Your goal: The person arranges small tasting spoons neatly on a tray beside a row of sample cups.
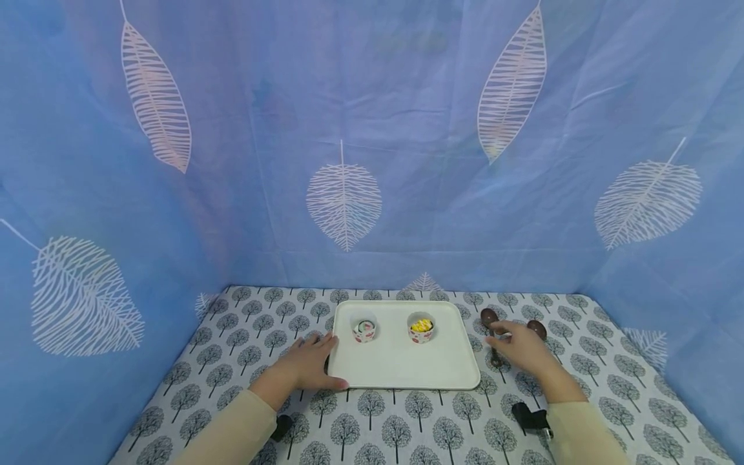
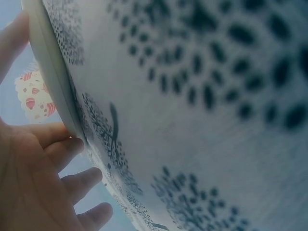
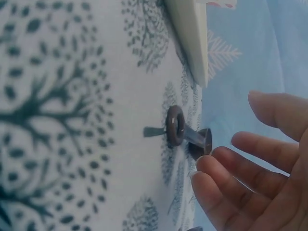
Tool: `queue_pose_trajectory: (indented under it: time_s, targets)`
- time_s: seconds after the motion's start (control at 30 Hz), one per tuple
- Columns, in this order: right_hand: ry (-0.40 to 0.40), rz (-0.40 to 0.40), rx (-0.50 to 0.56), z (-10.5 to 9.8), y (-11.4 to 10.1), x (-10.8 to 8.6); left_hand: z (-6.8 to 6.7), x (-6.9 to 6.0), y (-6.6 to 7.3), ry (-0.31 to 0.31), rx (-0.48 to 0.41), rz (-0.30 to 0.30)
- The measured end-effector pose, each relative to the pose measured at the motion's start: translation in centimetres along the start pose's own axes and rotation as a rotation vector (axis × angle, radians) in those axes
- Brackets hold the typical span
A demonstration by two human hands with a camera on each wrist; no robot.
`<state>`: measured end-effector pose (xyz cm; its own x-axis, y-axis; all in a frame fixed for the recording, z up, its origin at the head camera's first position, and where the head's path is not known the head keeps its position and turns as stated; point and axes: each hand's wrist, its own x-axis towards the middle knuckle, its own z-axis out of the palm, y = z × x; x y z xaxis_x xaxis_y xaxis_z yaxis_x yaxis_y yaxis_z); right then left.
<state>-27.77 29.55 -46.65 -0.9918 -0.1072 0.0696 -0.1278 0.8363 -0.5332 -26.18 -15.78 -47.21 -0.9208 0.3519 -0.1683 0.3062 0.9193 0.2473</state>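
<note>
A cream tray holds two patterned paper cups. The left cup has something white, green and pink in it; the right cup holds yellow pieces. My left hand touches the tray's left edge, thumb at the near-left corner and fingers spread; the left wrist view shows fingertips against the rim. Right of the tray, my right hand hovers over a dark brown spoon, fingers slightly bent and holding nothing. In the right wrist view the spoon's ringed handle end stands just beyond the fingertips.
A second brown spoon's bowl lies right of my right hand, its handle hidden. The tablecloth has a tree print. Blue curtains with white leaf shapes surround the table at the back and sides.
</note>
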Motion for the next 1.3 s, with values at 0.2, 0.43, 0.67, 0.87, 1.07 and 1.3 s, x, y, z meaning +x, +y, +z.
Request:
queue_pose_trajectory:
  time_s: [0.2,0.43,0.67,0.87,1.07,1.3]
  targets:
    - [0.017,0.006,0.015,0.2,0.5,0.3,0.0,0.0,0.1,0.007,-0.003,0.005]
    - [0.021,0.030,0.036,0.5,0.8,0.5,-0.1,-0.1,0.1,0.008,-0.015,0.008]
    - [0.024,0.051,0.043,0.8,1.3,0.9,0.0,0.0,0.0,0.006,-0.006,0.005]
    - [0.031,0.088,0.049,0.9,1.5,1.4,-0.1,0.0,0.2,0.004,-0.014,-0.002]
    - [0.028,0.131,0.049,1.0,1.6,1.8,-0.2,-0.1,0.3,0.001,-0.015,0.001]
    - [0.024,0.190,0.056,1.0,1.4,2.2,-0.1,-0.1,0.1,0.008,-0.015,0.005]
